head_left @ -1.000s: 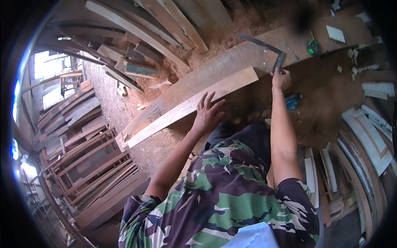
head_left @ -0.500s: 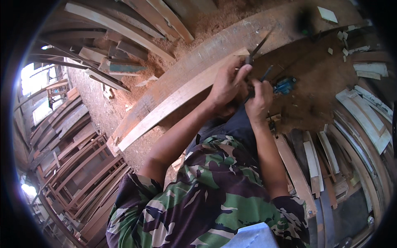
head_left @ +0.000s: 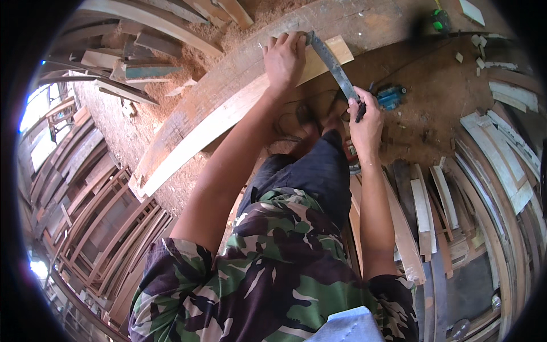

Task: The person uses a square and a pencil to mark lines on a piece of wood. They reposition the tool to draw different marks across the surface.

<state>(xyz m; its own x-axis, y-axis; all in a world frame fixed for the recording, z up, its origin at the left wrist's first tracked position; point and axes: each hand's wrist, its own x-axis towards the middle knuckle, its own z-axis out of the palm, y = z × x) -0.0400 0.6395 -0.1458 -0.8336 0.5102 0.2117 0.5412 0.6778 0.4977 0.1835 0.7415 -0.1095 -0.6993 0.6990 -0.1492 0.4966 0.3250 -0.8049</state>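
My left hand [head_left: 284, 64] is closed at the upper end of a flat grey metal ruler-like strip [head_left: 333, 65], with its fingers bent over the bench. The strip slants down to the right across a long pale wooden board [head_left: 196, 132]. At its lower end my right hand [head_left: 366, 117] pinches the strip between thumb and fingers. A slim dark object [head_left: 360, 112] also shows in that hand; its kind is not clear. The board lies along the near edge of a weathered wooden bench top [head_left: 228, 85].
A blue power tool [head_left: 391, 97] is right of my right hand. A green tape measure [head_left: 440, 20] and small pale offcuts [head_left: 478, 41] are at the far right. Timber stacks [head_left: 108, 222] stand left, more boards [head_left: 424, 211] right. Sawdust [head_left: 194, 60] covers the floor beyond the bench.
My left hand has moved away and to the left, and my right hand slightly right. The dark tool that pointed up from my left hand now shows as a flat strip stretched between both hands.
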